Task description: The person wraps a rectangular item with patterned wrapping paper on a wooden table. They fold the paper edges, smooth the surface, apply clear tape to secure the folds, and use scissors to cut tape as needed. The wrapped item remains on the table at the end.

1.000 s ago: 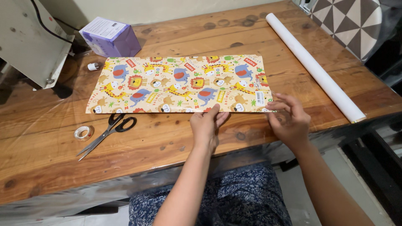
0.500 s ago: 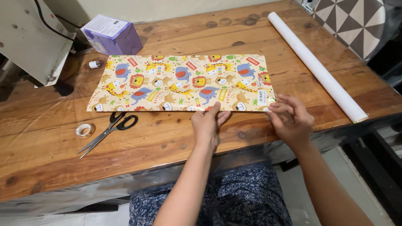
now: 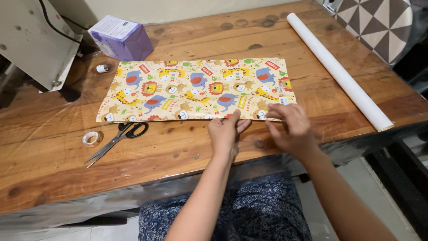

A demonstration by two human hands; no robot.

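Observation:
A sheet of yellow wrapping paper (image 3: 196, 89) printed with cartoon animals lies flat on the wooden table (image 3: 53, 169). My left hand (image 3: 225, 134) rests at the paper's near edge, fingertips touching it around the middle right. My right hand (image 3: 290, 127) pinches the same near edge close to the right corner, thumb and fingers on the paper. Both forearms reach in from the bottom of the view.
Black-handled scissors (image 3: 117, 139) and a small roll of clear tape (image 3: 92, 139) lie left of my hands. A purple box (image 3: 121, 37) and a small white cylinder (image 3: 102, 68) sit behind the paper. A long white paper roll (image 3: 339, 71) lies at the right. A metal device (image 3: 31, 40) stands far left.
My right hand has moved left along the near edge and closed its fingers on the paper. My left hand has stayed about where it was.

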